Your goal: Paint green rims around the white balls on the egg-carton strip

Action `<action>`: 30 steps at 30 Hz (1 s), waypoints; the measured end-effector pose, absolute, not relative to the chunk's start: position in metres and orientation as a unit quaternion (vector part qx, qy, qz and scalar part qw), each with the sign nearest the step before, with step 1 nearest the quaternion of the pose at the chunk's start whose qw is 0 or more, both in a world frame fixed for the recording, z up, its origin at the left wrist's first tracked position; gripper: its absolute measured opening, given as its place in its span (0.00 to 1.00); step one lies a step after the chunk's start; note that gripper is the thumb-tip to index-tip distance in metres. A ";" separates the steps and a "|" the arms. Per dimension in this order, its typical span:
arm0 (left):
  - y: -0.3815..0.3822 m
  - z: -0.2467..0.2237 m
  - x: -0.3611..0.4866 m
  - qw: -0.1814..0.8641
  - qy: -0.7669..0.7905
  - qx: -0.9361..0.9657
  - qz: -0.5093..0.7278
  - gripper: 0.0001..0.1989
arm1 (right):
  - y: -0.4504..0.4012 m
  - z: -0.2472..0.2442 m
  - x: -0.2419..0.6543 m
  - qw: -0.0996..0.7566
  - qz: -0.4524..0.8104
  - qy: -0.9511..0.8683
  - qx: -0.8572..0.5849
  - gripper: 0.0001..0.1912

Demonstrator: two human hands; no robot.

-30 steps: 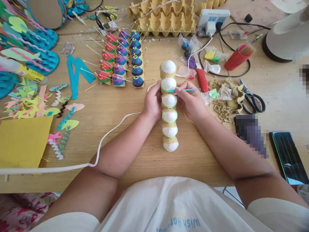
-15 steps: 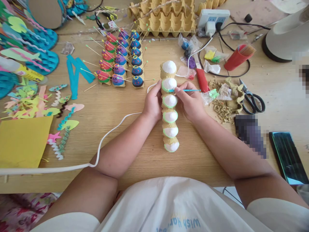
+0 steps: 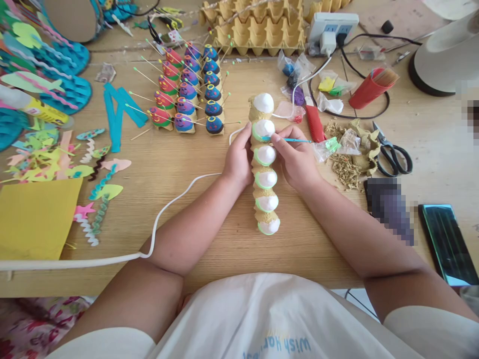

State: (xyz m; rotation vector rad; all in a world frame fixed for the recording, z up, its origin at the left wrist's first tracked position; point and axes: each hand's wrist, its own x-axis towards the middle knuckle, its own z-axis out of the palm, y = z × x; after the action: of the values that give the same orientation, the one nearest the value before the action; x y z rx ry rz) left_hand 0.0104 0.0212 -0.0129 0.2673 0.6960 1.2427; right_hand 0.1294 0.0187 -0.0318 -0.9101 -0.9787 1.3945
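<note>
A strip of egg carton [image 3: 266, 192] with several white-topped bumps runs lengthwise in front of me; most bumps have a light green rim, and the farthest one shows none. My left hand [image 3: 239, 157] grips the strip's left side near the second bump from the far end. In my right hand [image 3: 295, 157] a thin blue tool [image 3: 297, 140] is pinched between thumb and fingers, its flat tip touching the green edge of that second bump.
Three rows of painted bumps [image 3: 184, 123] with pins stand at the back left. Scissors [image 3: 392, 154], a red comb [image 3: 315, 124], clay bags and a phone [image 3: 448, 244] lie right. A white cable [image 3: 164, 207] crosses my left forearm; paper scraps lie left.
The strip has tilted slightly, its near end shifting a little to the right. Both hands keep nearly the same place and hold, with the blue tool still at the second bump.
</note>
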 end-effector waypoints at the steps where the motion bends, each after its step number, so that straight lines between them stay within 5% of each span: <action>1: 0.021 -0.013 0.010 0.748 0.323 0.118 0.568 0.15 | 0.019 -0.032 0.130 0.569 0.593 -0.417 -0.388 0.24; 30: 0.026 -0.026 0.010 0.741 0.363 0.088 0.558 0.22 | 0.030 -0.049 0.137 0.572 0.518 -0.516 -0.372 0.25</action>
State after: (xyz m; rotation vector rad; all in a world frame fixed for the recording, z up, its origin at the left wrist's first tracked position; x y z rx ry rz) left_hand 0.0104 0.0262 -0.0263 0.1920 0.7967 1.2234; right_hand 0.1372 0.0303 -0.0491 -0.8720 -1.2102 1.2148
